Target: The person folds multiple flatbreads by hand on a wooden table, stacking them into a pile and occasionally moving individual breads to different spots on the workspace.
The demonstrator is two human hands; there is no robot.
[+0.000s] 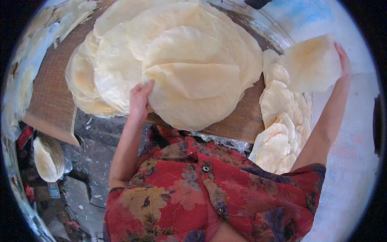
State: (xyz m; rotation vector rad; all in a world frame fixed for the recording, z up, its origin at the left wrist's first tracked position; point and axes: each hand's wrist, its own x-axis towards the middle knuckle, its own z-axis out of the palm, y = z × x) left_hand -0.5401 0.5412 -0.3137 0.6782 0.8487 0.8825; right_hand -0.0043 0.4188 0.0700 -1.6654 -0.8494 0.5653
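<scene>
My left hand [139,98] pinches the left edge of a thin round flatbread sheet [196,96], which has a fold across it and lies over a broad heap of similar pale sheets [121,45]. At the far right, my right hand [344,62] is raised with its fingers along the outer edge of another thin sheet [313,63]. That sheet stands above the top end of a long row of overlapping smaller sheets [276,99]. Its face is pale with a light brown patch.
The heap rests on a brown wooden board [51,87]. More sheets [22,87] line the far left. A stack of round sheets [48,158] stands lower left, near a small device with a screen [54,190]. A pale wall [347,121] is at right.
</scene>
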